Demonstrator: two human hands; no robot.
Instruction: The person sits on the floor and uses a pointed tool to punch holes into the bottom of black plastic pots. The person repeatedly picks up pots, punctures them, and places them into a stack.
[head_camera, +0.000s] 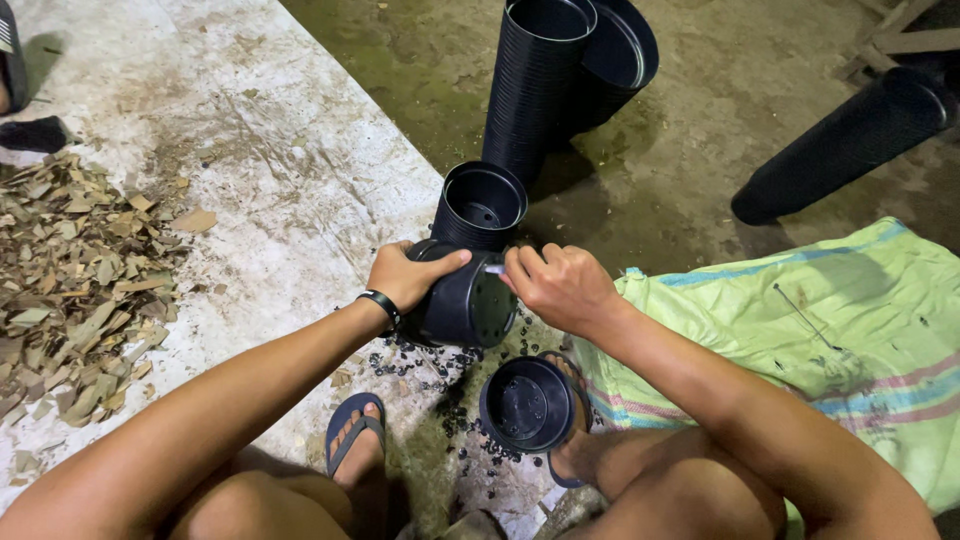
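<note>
Outdoors at night on bare dirt ground (700, 150), with a pale, stained concrete slab (280, 180) left of the black plastic nursery pot (462, 305) held at centre; that pot lay on its side, base turned toward the right hand. Gripped by the left hand (405, 275), fingers clenched over the pot's rim and wall, black band at the wrist; right hand (560, 285) closed around a small tool, kind too small to tell, its tip pressed at the pot's base. Just behind the held pot stood a second open black pot (480, 205); below it, between two feet in blue flip-flops (352, 430), a third black pot (528, 405) sat upright among scattered black plastic bits (440, 365). Farther behind, tall nested stacks of black pots (540, 80); another stack lying down (850, 140) to the far right. Right of the held pot, a green woven sack (850, 330); far left, a heap of dry brown leaf chips (70, 290).

Likely risk: tool tip slipping off the smooth curved base toward the left fingers or the knee; too hard a push could also crack the thin wall.
</note>
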